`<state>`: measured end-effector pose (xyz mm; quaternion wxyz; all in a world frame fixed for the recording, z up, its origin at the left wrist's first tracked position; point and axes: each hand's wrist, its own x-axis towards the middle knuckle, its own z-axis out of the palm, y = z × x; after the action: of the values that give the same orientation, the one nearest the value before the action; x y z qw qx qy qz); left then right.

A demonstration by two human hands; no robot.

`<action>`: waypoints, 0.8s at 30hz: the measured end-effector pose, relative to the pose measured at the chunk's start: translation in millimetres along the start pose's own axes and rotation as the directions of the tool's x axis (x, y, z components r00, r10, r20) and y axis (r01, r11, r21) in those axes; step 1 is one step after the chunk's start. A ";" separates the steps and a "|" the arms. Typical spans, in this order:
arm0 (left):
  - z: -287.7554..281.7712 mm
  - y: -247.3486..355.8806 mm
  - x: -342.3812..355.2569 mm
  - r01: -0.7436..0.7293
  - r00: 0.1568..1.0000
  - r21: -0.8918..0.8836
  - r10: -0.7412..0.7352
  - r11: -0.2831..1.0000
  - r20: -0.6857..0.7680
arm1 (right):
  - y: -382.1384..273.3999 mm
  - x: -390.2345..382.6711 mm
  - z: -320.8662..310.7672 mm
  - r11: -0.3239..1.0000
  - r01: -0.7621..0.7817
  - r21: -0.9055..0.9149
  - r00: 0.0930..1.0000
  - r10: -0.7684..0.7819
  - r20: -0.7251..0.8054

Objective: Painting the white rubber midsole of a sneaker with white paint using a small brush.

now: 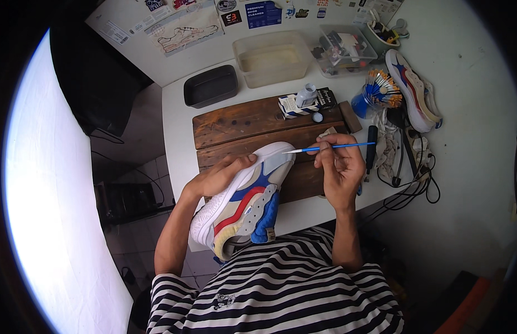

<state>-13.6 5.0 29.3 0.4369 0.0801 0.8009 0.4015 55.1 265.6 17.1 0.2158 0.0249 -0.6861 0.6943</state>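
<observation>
A multicoloured sneaker [241, 206] with white sole, red wave stripe, blue panels and pale toe is tilted above the wooden board [225, 127]. My left hand [219, 175] grips it along the sole. My right hand [339, 170] is closed on a thin blue-handled paintbrush [353, 144], its white tip at the shoe's toe, touching or just over it. An open small bottle [307, 96] stands on a box [292, 109] at the board's back, with a loose cap [318, 117] beside it.
A dark tray [210, 88], a translucent tub [269, 42] and a filled container [339, 58] line the back. At right are a brush cup [361, 103], a second sneaker [414, 89], a dark-handled tool [371, 145] and tangled cables [422, 181]. A lit white panel [52, 195] stands left.
</observation>
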 end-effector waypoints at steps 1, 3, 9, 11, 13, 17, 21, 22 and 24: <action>2.1 -5.8 2.7 -0.003 1.000 0.004 0.003 1.000 0.003 | 0.6 -0.7 -2.3 1.000 0.002 -0.002 1.000 -0.002 -0.005; 4.7 -31.9 9.6 -0.116 0.986 0.029 0.119 0.993 -0.114 | 3.7 3.7 -6.5 0.996 0.038 -0.077 0.999 -0.038 0.003; 0.8 -23.7 3.6 0.105 0.992 -0.342 -0.076 0.934 0.097 | -34.0 43.6 -43.2 0.992 0.115 -0.047 0.987 -0.120 -0.104; 6.6 -22.6 2.7 0.025 0.997 -0.480 0.015 0.877 0.078 | -45.0 58.0 -48.5 0.982 0.156 -0.103 0.981 -0.167 -0.104; 11.1 -35.7 10.1 -0.101 0.984 -0.652 0.171 0.752 0.045 | -48.6 69.7 -48.6 0.966 0.165 -0.197 0.982 -0.179 -0.056; 16.8 -25.5 16.8 -0.061 0.995 -0.747 0.098 0.662 0.006 | -51.0 85.7 -46.6 0.951 0.162 -0.264 0.981 -0.183 -0.057; 16.7 -19.2 17.5 -0.113 0.991 -0.734 0.127 0.669 -0.037 | -48.7 89.7 -40.3 0.954 0.160 -0.255 0.985 -0.170 -0.017; 16.2 -22.5 18.1 -0.084 0.992 -0.751 0.130 0.655 0.003 | -48.5 89.0 -38.9 0.963 0.145 -0.228 0.989 -0.149 0.001; 15.9 -29.6 21.4 -0.048 0.990 -0.766 0.131 0.641 0.047 | -47.0 86.2 -39.5 0.971 0.125 -0.204 0.992 -0.124 0.017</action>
<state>-7.8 4.7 -10.1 0.4484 -0.0519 0.5303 0.7177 3.1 325.0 87.6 0.2589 0.0468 -0.7513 0.6053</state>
